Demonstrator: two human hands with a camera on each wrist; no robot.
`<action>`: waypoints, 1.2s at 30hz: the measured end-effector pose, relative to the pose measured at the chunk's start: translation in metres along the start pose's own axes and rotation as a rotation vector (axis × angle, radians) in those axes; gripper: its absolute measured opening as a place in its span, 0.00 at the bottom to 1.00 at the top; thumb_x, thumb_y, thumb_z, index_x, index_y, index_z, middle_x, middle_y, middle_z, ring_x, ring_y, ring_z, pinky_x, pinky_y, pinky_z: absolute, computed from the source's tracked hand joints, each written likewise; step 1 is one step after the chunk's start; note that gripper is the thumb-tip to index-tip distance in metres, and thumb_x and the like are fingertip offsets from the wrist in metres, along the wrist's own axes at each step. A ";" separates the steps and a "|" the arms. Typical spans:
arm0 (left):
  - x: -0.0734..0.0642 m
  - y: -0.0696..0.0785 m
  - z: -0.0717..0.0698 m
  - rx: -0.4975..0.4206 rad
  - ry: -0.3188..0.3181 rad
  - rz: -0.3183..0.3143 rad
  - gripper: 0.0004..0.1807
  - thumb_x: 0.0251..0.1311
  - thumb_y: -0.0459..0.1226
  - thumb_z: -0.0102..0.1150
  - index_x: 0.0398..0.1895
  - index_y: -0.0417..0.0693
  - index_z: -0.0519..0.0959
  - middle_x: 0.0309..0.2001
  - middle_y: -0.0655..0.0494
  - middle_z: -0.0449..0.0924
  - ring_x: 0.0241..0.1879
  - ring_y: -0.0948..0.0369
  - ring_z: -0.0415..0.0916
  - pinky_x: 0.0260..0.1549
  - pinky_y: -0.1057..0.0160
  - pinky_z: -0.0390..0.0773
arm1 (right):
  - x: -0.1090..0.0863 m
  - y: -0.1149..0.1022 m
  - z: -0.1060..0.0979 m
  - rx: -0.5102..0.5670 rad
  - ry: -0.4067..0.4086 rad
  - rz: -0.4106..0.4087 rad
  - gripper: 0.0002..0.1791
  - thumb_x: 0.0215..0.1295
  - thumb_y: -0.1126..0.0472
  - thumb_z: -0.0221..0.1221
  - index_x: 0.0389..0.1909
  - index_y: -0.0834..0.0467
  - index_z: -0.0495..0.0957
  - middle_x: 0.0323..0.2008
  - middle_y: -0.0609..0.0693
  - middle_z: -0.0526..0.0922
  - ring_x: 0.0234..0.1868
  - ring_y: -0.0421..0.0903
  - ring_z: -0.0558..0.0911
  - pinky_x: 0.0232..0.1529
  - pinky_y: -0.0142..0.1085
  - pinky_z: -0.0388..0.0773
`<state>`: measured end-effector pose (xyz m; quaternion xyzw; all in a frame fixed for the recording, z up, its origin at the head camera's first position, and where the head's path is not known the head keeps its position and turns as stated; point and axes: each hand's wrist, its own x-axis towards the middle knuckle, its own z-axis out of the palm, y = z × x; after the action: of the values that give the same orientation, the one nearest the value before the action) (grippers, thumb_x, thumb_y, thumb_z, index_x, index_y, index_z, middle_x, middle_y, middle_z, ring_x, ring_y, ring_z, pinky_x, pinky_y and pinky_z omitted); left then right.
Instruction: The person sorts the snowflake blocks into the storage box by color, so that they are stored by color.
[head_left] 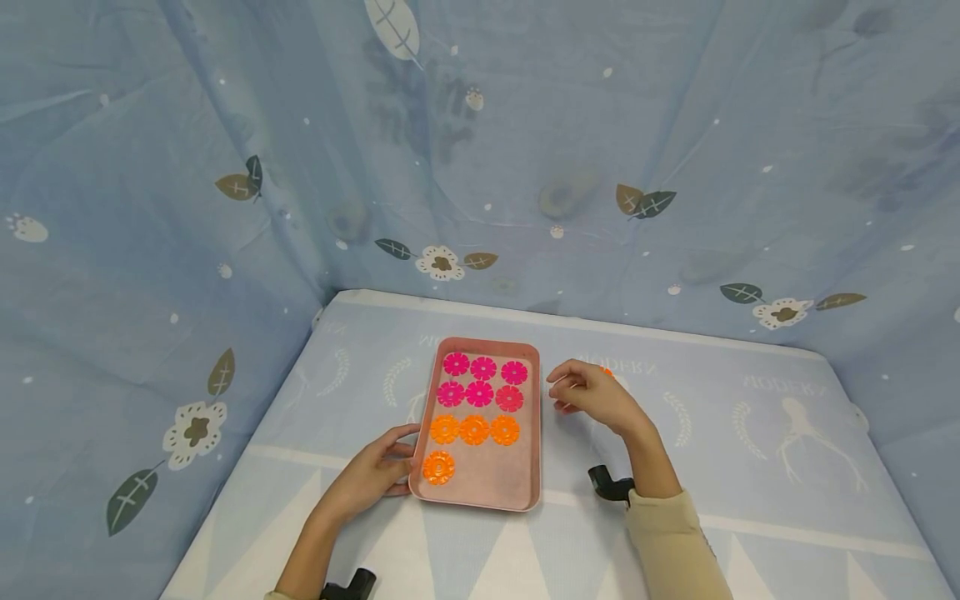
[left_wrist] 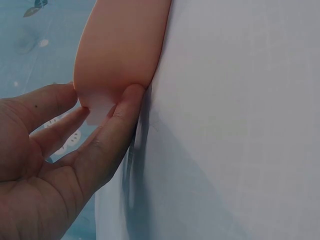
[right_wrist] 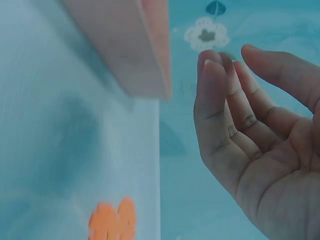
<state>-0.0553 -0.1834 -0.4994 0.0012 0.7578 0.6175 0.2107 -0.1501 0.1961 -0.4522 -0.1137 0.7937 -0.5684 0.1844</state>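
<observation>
A pink rectangular tray (head_left: 495,492) lies on the covered table in the head view. Notched plastic discs shaped like flowers lie in it in rows, several pink discs (head_left: 479,393) at the far end and several orange discs (head_left: 474,430) nearer. My left hand (head_left: 371,472) touches the tray's left side near its front corner. In the left wrist view its fingertips (left_wrist: 134,92) rest against the tray's outer wall. Beyond the tray's right side my right hand (head_left: 592,393) hovers with loosely bent fingers. Thumb and fingers stand apart in the right wrist view, with nothing seen between them.
Orange pieces (right_wrist: 112,220) lie on the table beside the right hand, mostly hidden behind it in the head view. A patterned blue cloth (head_left: 525,167) hangs behind and to the left of the table. Dark wrist-camera mounts (head_left: 609,485) sit at both wrists.
</observation>
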 end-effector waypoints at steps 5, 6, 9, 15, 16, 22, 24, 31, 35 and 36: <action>0.000 -0.001 0.000 -0.007 -0.007 0.001 0.28 0.71 0.32 0.56 0.73 0.49 0.66 0.57 0.37 0.71 0.47 0.49 0.81 0.40 0.54 0.86 | -0.010 0.012 -0.018 -0.044 0.060 0.005 0.16 0.69 0.65 0.61 0.52 0.70 0.75 0.39 0.67 0.81 0.40 0.59 0.84 0.41 0.42 0.84; 0.000 -0.001 0.000 -0.008 -0.007 0.000 0.28 0.71 0.32 0.56 0.73 0.49 0.66 0.57 0.37 0.71 0.47 0.49 0.81 0.40 0.54 0.86 | -0.011 0.014 -0.021 -0.048 0.068 0.012 0.16 0.69 0.65 0.61 0.53 0.70 0.74 0.39 0.66 0.82 0.40 0.60 0.83 0.41 0.44 0.84; 0.000 -0.001 0.000 -0.008 -0.005 -0.004 0.28 0.71 0.32 0.55 0.73 0.49 0.66 0.57 0.37 0.71 0.47 0.49 0.81 0.40 0.54 0.86 | -0.017 0.022 -0.031 -0.044 0.088 0.033 0.18 0.69 0.63 0.62 0.54 0.70 0.74 0.40 0.66 0.81 0.41 0.64 0.83 0.40 0.48 0.83; 0.001 -0.001 0.000 -0.008 -0.002 -0.003 0.28 0.70 0.32 0.55 0.73 0.49 0.66 0.56 0.37 0.71 0.47 0.50 0.81 0.40 0.54 0.86 | -0.025 0.040 -0.046 -0.019 0.125 0.059 0.19 0.71 0.63 0.60 0.56 0.72 0.72 0.44 0.69 0.80 0.43 0.64 0.82 0.45 0.49 0.83; 0.001 -0.001 0.001 -0.013 -0.001 -0.004 0.28 0.70 0.32 0.56 0.73 0.49 0.66 0.56 0.37 0.71 0.47 0.50 0.81 0.40 0.54 0.86 | -0.026 0.042 -0.048 -0.032 0.137 0.064 0.19 0.71 0.63 0.60 0.56 0.72 0.72 0.43 0.69 0.81 0.43 0.64 0.82 0.45 0.48 0.83; 0.001 0.001 0.001 -0.030 0.006 -0.003 0.28 0.70 0.31 0.57 0.73 0.47 0.66 0.57 0.37 0.72 0.47 0.48 0.81 0.39 0.53 0.86 | -0.028 0.051 -0.055 -0.170 0.225 0.099 0.18 0.71 0.62 0.60 0.55 0.70 0.74 0.45 0.62 0.80 0.43 0.59 0.81 0.42 0.44 0.83; 0.001 0.001 0.001 -0.028 0.009 0.000 0.29 0.70 0.31 0.57 0.73 0.47 0.66 0.57 0.37 0.72 0.47 0.48 0.81 0.39 0.53 0.86 | -0.028 0.054 -0.056 -0.205 0.246 0.103 0.18 0.71 0.63 0.60 0.55 0.70 0.74 0.46 0.61 0.79 0.44 0.57 0.80 0.40 0.41 0.82; 0.001 0.000 0.001 -0.027 0.006 0.005 0.29 0.70 0.31 0.56 0.73 0.45 0.65 0.57 0.38 0.72 0.47 0.47 0.81 0.39 0.52 0.86 | -0.026 0.066 -0.054 -0.305 0.301 0.183 0.19 0.68 0.61 0.63 0.54 0.68 0.75 0.48 0.64 0.78 0.47 0.59 0.77 0.45 0.46 0.78; 0.000 0.001 0.001 -0.026 0.006 0.004 0.29 0.70 0.31 0.56 0.73 0.46 0.65 0.57 0.37 0.72 0.47 0.47 0.81 0.39 0.52 0.86 | -0.024 0.073 -0.053 -0.370 0.308 0.224 0.21 0.65 0.60 0.65 0.53 0.67 0.74 0.50 0.67 0.77 0.49 0.61 0.76 0.49 0.52 0.76; 0.000 0.001 0.001 -0.027 0.006 0.002 0.29 0.70 0.31 0.56 0.73 0.46 0.66 0.57 0.37 0.72 0.47 0.48 0.81 0.39 0.52 0.86 | -0.024 0.074 -0.052 -0.380 0.305 0.230 0.22 0.64 0.59 0.66 0.53 0.67 0.74 0.50 0.67 0.77 0.49 0.62 0.76 0.49 0.53 0.75</action>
<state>-0.0553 -0.1822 -0.4985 -0.0030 0.7501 0.6278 0.2078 -0.1483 0.2748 -0.5031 0.0316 0.9125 -0.3950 0.1014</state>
